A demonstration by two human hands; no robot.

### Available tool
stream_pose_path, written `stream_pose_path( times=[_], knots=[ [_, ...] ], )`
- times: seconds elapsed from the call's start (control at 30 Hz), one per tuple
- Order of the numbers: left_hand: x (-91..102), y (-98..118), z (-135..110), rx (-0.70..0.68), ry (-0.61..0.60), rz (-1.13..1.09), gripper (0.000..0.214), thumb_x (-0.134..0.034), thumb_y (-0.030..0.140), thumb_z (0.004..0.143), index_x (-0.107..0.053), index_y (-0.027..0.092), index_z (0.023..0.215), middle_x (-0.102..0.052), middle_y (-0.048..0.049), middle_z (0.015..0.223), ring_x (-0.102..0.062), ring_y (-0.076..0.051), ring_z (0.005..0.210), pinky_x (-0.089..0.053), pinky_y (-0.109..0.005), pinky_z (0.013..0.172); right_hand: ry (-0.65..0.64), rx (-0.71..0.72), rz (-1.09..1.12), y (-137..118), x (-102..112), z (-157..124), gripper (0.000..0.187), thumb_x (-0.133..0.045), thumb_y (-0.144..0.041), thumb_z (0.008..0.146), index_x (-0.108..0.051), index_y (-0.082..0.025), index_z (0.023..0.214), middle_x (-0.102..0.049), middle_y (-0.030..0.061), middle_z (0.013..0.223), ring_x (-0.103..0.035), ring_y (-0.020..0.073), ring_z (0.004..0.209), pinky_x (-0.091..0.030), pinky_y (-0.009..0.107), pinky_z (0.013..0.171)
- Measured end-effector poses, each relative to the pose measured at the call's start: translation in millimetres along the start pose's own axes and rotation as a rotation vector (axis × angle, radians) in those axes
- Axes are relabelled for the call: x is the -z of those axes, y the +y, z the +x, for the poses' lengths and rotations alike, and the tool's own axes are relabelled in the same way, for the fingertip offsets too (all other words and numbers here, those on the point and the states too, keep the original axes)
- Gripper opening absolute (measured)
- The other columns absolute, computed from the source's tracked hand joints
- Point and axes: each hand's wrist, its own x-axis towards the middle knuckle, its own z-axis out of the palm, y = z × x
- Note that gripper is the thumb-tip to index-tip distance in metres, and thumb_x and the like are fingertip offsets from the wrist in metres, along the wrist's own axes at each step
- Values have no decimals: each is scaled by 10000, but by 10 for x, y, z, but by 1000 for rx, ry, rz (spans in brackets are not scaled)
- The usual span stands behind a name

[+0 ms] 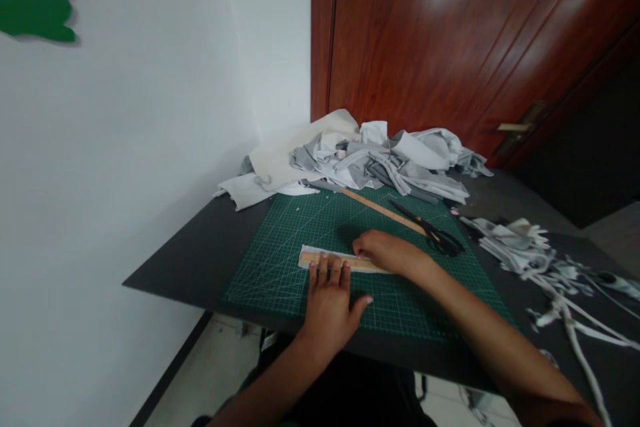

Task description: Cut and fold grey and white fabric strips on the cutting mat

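My left hand (327, 313) lies with fingers stretched out, pressing on a short wooden ruler (313, 258). Beneath the ruler is a narrow strip of white fabric (303, 265), its edges showing around the wood. My right hand (384, 250) is curled closed at the ruler's far edge, right of my left fingers. Whatever its fingertips pinch, if anything, is hidden. Both hands work over a green cutting mat (275, 280) with grid lines. Beyond my right hand, black scissors (443, 240) rest with their blades across a longer wooden ruler (383, 211).
A heap of white and grey fabric pieces (360, 160) lies along the table's far side. To the right are folded scraps (515, 243) and white cords (570, 320). A white wall (165, 113) borders the left, a reddish-brown door (400, 33) the back.
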Motion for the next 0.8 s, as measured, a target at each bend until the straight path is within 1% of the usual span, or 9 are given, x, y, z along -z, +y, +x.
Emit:
stream_pose_path(
  times=[0.23,0.47,0.6,0.8],
  knots=[
    [-22,-11,12,13,15,1,716,-487,643,951,-579,104,1413,-527,-186,1504,-378,-417,1462,-288,-626,1200,-36,-43,-20,-14,93,-75,216,-549,-73,892,-740,-174,877,-724,72,882,-631,210,895,-369,260,747],
    [-16,-4,12,15,-4,-4,711,-519,631,942,-577,102,1415,-523,-193,1505,-350,-419,1476,-274,-634,1207,-91,-178,-19,-80,232,-169,212,-566,-65,867,-746,-176,851,-732,88,935,-648,218,917,-371,256,721],
    [-16,-2,12,3,20,-10,684,-514,626,947,-587,126,1408,-529,-188,1500,-349,-422,1477,-278,-653,1197,-105,-213,-37,-47,236,-190,202,-578,-62,859,-747,-173,858,-739,96,963,-651,225,944,-372,252,717],
    [-5,-2,20,16,-7,-14,707,-518,628,943,-578,107,1417,-517,-191,1513,-353,-423,1475,-275,-639,1206,-96,-292,-85,-26,208,-211,199,-575,-79,874,-746,-176,846,-738,104,951,-660,229,907,-369,262,686]
  ],
)
